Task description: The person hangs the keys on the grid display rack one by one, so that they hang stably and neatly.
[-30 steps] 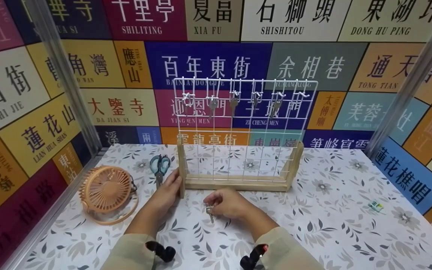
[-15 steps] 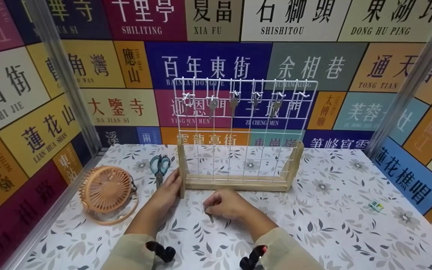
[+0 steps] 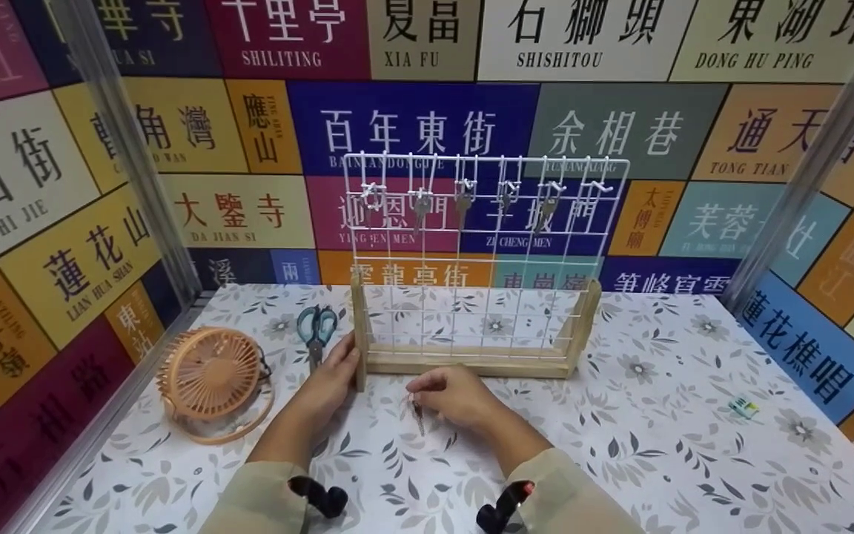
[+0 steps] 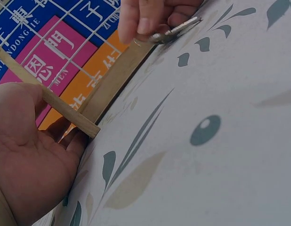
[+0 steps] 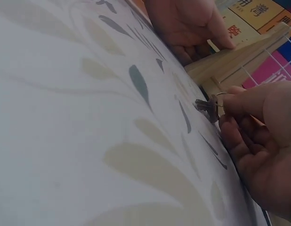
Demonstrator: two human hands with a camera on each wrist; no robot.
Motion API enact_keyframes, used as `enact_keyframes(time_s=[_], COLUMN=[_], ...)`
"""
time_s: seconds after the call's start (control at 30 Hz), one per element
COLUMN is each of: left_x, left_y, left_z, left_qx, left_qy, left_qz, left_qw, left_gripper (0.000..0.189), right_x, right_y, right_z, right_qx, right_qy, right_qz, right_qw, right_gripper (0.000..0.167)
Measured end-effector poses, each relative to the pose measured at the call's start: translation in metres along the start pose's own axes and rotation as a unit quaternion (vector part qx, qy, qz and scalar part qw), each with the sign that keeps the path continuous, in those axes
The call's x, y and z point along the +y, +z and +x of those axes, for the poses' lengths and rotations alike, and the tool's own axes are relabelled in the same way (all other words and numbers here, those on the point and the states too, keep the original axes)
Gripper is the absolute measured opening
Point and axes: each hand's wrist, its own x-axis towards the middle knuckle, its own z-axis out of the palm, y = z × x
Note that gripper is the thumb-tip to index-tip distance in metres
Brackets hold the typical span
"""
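My right hand [image 3: 455,397] pinches a metal ring with keys [image 5: 209,107] between thumb and fingertips. The keys hang just above the tabletop, in front of the rack's wooden base [image 3: 464,366]. Around the left wooden upright [image 4: 65,110] of the rack, my left hand [image 3: 332,374] keeps its grip, thumb on the near side and fingers partly hidden behind. The rack's white wire grid [image 3: 457,261] stands upright. Along its upper part sits a row of white hooks, several with keys [image 3: 463,211] hanging from them; the rightmost hook [image 3: 599,188] bears no visible key.
Left of the rack lie teal-handled scissors [image 3: 316,326], close beside my left hand. An orange desk fan [image 3: 216,374] stands further left. A small green-and-white item [image 3: 744,407] lies on the flower-patterned tabletop [image 3: 664,423] to the right. Lettered panels enclose the table behind.
My right hand has lifted slightly, and the keys, tucked close under the fingers half a second ago, now dangle more freely from the ring. The left hand and the rack have stayed in place.
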Motion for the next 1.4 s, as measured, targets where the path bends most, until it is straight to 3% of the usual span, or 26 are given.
enact_keyframes(time_s=[0.17,0.4,0.67,0.9,1.0,1.2,1.4], left_x=[0.001,0.001,0.002,0.000,0.000,0.001,0.000], left_y=[0.001,0.002,0.000,-0.003,-0.003,0.000,0.000], left_z=[0.002,0.003,0.001,-0.002,-0.003,-0.002,-0.001], left_qx=[0.004,0.004,0.009,0.010,0.013,0.015,0.005], left_qy=[-0.009,-0.003,-0.019,-0.012,-0.020,-0.020,-0.019], left_qz=[0.001,0.017,0.013,0.019,0.019,0.019,-0.007], left_qw=[0.9999,0.9998,0.9997,0.9997,0.9995,0.9995,0.9998], left_gripper=[0.054,0.056,0.053,0.054,0.053,0.052,0.052], right_x=[-0.017,-0.067,-0.102,-0.129,-0.142,-0.163,-0.173], right_y=[-0.017,-0.057,-0.114,-0.164,-0.185,-0.219,-0.237], right_z=[-0.002,-0.026,-0.057,-0.079,-0.088,-0.096,-0.092], right_qx=[0.034,0.088,0.157,0.192,0.216,0.256,0.282], right_qy=[-0.012,-0.080,-0.123,-0.140,-0.147,-0.166,-0.160], right_qz=[0.087,0.202,0.252,0.249,0.272,0.321,0.324], right_qw=[0.9956,0.9722,0.9471,0.9388,0.9260,0.8967,0.8887], right_gripper=[0.023,0.024,0.018,0.014,0.019,0.032,0.031])
